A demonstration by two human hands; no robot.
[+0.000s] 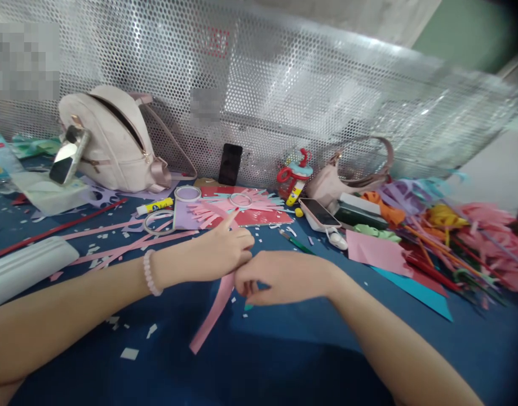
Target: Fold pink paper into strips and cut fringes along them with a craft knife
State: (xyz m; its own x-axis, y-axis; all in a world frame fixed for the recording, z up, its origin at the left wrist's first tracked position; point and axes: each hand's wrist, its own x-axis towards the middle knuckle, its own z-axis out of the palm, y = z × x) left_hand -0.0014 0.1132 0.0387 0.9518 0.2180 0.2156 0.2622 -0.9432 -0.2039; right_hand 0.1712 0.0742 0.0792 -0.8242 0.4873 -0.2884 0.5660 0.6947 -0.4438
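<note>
Your left hand (218,254) and right hand (284,276) meet mid-table, both pinching the same pink paper strip (212,316), which droops onto the blue table (284,361), scraps everywhere.

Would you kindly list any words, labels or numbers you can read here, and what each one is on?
None can be read.
Red marking on the mesh panel: blurred.
Glue stick label: too small.
Bottle label at the left edge: too blurred.
Both phones: dark screens.
</note>
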